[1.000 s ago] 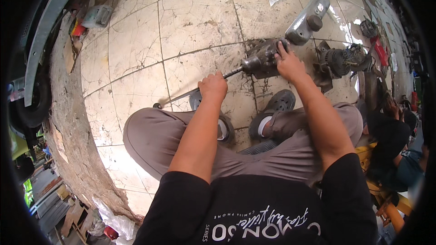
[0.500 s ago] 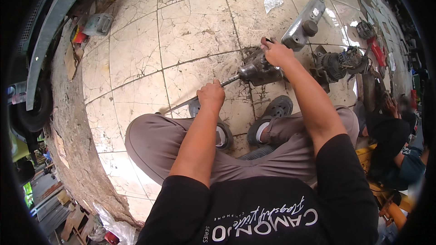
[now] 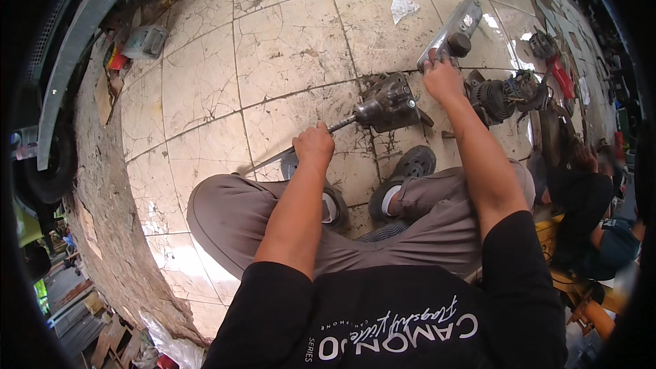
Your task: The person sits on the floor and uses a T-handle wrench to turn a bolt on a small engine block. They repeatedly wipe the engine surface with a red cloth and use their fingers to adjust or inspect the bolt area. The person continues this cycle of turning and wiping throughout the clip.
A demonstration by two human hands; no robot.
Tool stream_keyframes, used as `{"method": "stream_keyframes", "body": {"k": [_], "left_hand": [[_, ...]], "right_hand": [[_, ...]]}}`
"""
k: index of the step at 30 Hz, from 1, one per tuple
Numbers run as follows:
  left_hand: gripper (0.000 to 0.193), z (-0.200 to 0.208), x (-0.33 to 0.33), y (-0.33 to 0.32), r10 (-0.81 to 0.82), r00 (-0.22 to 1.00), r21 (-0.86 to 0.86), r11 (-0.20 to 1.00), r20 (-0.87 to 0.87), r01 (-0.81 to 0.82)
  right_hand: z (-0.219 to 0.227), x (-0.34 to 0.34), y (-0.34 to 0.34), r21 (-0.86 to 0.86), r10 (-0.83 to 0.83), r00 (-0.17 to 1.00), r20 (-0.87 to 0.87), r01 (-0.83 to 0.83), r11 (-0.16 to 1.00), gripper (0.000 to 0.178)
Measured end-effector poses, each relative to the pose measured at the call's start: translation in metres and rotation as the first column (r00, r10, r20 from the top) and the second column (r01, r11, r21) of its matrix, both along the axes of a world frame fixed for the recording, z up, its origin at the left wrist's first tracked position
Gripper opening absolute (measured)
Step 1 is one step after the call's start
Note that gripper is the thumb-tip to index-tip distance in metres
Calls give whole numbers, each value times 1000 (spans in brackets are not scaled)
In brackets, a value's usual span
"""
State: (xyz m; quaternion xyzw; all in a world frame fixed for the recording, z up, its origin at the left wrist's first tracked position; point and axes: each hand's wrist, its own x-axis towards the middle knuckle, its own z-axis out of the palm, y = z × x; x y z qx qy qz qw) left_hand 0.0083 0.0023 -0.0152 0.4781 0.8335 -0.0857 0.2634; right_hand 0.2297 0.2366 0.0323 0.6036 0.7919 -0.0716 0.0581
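Observation:
My left hand [image 3: 313, 145] is closed round the long thin metal shaft [image 3: 270, 161] of a steering gearbox. The greasy, dark gearbox body [image 3: 389, 104] lies on the tiles at the shaft's far right end, and neither hand is on the body. Beyond it, my right hand [image 3: 442, 80] has its fingers bent over the near end of a long grey metal engine cover [image 3: 444, 30], just below its round dark cap [image 3: 458, 44]. The undersides of those fingers are hidden.
To the right lie an alternator-like part [image 3: 492, 99] and other dirty parts with wires. A crumpled white paper [image 3: 404, 8] is on the cracked tiles [image 3: 287, 48] beyond. A clear plastic container [image 3: 145, 42] stands far left. Another person [image 3: 581, 198] sits at the right edge.
My right hand has left the gearbox body and moved right and away, onto the near end of the grey cover. My left hand keeps its hold on the shaft.

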Motion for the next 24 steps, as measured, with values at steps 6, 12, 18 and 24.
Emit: {"method": "stream_keyframes", "body": {"k": [6,12,18,24], "left_hand": [[30,10,0,0,29,1000,-58,998,-2,-29],[32,7,2,1,8,1000,-37,999,5,-8],[31,-1,-3,1,11,1000,-26,1000,5,-11],[30,9,0,4,-19,1000,-18,1000,21,20]], "right_hand": [[22,-28,-45,-123,193,951,-242,-227,966,51],[-22,-42,-39,-87,263,936,-235,-290,953,54],[-17,-27,-44,-245,275,958,-86,-288,926,54],[-12,-45,-21,-320,167,977,-133,-202,926,51]]}}
